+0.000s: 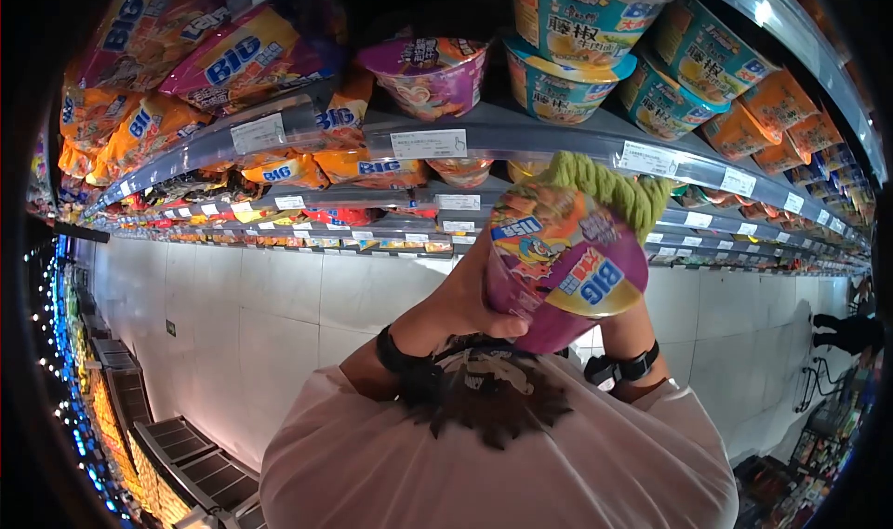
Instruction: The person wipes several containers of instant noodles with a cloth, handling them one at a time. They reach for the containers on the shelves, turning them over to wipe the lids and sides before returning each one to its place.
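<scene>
My left hand (470, 292) is wrapped round the near left side of a purple instant noodle bowl (567, 278), its thumb pressed on the wall. The bowl is tilted, so its printed lid faces up toward me. A bunched green cloth (609, 187), ribbed and thick, lies against the far right rim. My right hand reaches up behind the bowl on that side; only the wrist and forearm (633, 336) show plainly, and the fingers are hidden by bowl and cloth. On the shelf just beyond, a similar purple bowl (430, 78) stands beside stacked teal noodle bowls (586, 18).
Price labels line the curved shelf edge (558, 143) right ahead. Purple noodle packs (237, 59) and orange packs (153, 129) fill the left. Orange bowls (777, 111) sit at right. Pale floor tiles (279, 297) lie below. A person's dark-clothed legs (842, 332) show far right.
</scene>
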`<state>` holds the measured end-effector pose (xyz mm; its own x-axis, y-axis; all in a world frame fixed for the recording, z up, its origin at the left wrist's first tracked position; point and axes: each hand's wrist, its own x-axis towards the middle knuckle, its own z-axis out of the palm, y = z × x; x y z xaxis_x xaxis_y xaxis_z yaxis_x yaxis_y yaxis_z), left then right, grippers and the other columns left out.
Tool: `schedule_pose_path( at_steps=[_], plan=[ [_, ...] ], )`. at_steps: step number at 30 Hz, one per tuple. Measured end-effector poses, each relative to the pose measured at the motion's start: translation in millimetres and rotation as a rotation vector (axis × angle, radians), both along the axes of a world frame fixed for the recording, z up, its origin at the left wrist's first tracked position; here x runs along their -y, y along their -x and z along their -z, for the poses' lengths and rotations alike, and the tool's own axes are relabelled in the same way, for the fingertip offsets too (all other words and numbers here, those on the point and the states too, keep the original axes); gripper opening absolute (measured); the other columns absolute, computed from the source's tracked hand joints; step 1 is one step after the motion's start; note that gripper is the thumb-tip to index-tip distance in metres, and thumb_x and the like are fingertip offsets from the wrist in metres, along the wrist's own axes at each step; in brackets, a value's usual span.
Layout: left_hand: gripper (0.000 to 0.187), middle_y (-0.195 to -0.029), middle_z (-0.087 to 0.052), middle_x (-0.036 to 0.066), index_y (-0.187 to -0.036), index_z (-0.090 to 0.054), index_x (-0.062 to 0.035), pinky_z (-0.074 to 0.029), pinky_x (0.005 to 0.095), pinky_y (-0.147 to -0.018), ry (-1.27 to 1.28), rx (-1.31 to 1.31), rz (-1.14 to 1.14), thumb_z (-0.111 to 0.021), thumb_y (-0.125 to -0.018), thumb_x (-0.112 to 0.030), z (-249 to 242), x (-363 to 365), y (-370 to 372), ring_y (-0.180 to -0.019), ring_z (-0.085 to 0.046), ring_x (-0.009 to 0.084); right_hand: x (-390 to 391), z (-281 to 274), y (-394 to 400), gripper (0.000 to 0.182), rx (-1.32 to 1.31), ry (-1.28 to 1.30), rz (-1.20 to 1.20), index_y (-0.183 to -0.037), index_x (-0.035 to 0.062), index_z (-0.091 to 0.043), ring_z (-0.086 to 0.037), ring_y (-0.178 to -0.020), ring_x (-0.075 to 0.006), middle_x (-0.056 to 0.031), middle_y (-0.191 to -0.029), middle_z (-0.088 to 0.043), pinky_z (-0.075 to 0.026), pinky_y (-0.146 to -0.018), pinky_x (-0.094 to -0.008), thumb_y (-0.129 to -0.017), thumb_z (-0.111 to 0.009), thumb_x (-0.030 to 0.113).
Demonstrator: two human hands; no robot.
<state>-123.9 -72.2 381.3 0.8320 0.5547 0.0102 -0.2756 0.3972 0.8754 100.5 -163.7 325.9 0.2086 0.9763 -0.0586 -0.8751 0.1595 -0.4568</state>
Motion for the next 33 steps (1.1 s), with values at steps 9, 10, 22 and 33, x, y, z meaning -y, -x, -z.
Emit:
schedule_pose_path(
  at_steps=[9,10,22,33],
  plan=[
    [0.113,-0.146,-0.047,0.011,-0.153,-0.027,-0.0035,-0.037,0.0387,-0.113,0.295,-0.09,0.408,-0.088,-0.066,-0.041,17.3,-24.6,-5.0,-0.133,-0.047,0.0224,-13.3,-35.9,-36.3,0.044,0.924,0.055,-0.587,-0.138,-0.0061,-0.051,-0.057,-0.114,-0.0166,-0.014,-0.131,-0.061,-0.044,-0.101,-0.0318,-0.106,-0.043,0.024],
    [0.113,-0.146,-0.047,0.011,-0.153,-0.027,-0.0035,-0.037,0.0387,-0.113,0.292,-0.091,0.413,-0.088,-0.066,-0.041,20.9,-23.7,-7.1,-0.133,-0.047,0.0224,-15.5,-34.6,-32.7,0.043,1.014,0.055,-0.619,-0.138,-0.0059,-0.051,-0.057,-0.113,-0.0169,-0.012,-0.13,-0.062,-0.044,-0.101,-0.0328,-0.107,-0.041,0.023],
    [0.09,-0.144,-0.051,0.011,-0.152,-0.031,-0.003,-0.045,0.0361,-0.105,-0.013,-0.147,0.117,-0.082,-0.08,-0.018,61.9,-34.0,4.2,-0.13,-0.052,0.022,18.2,-63.8,4.3,0.053,1.413,-0.127,-0.268,-0.146,-0.0052,-0.044,-0.039,-0.143,-0.0385,-0.0206,-0.155,-0.041,-0.029,-0.117,-0.0415,-0.106,-0.04,0.029],
    [0.104,-0.146,-0.047,0.013,-0.151,-0.026,-0.0062,-0.041,0.0424,-0.112,0.412,0.11,0.19,-0.088,-0.073,-0.038,56.2,-19.2,-24.5,-0.135,-0.048,0.0268,2.9,-11.1,21.5,0.062,0.093,0.004,0.268,-0.15,0.0002,-0.036,-0.045,-0.139,-0.0316,-0.0148,-0.155,-0.041,-0.033,-0.118,-0.0456,-0.105,-0.033,0.041]
  ],
)
